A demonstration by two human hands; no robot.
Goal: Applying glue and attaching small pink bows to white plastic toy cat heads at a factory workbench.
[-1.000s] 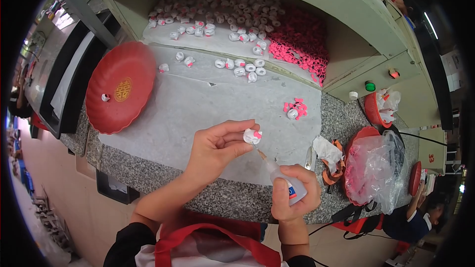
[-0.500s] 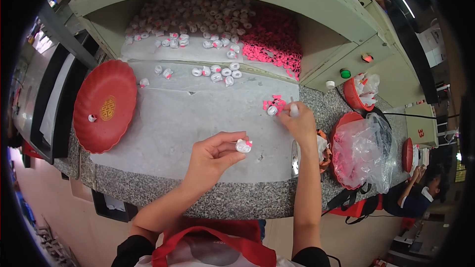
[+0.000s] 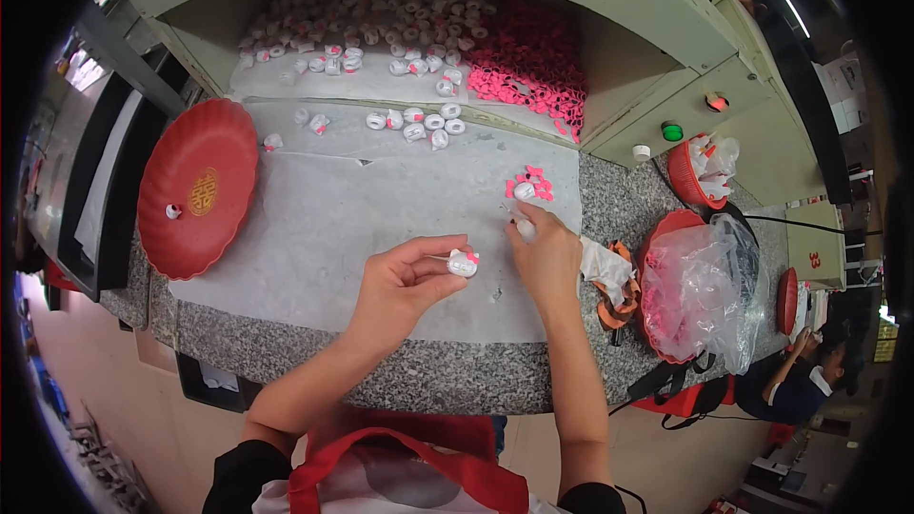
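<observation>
Between the thumb and fingers of my left hand (image 3: 405,281) is a small white cat-head piece (image 3: 463,263) with a pink bow on one side. My right hand (image 3: 547,252) is closed around a small white bottle (image 3: 526,228) with a thin tip, partly hidden by the fingers. Just beyond it a loose white piece (image 3: 525,190) lies beside a little cluster of pink bows (image 3: 541,175). White paper (image 3: 381,214) covers the worktop under both hands.
A red scalloped dish (image 3: 228,219) at left holds one white piece. White heads (image 3: 371,14) and pink bows (image 3: 528,86) fill the shelf; several heads (image 3: 414,131) lie before it. At right are a red basket (image 3: 685,176), a bagged red dish (image 3: 652,314) and a person (image 3: 809,381).
My right hand has moved left and nearer from the pink bows, carrying the white bottle toward the left hand. The left hand still holds the cat-head piece. The view has shifted slightly.
</observation>
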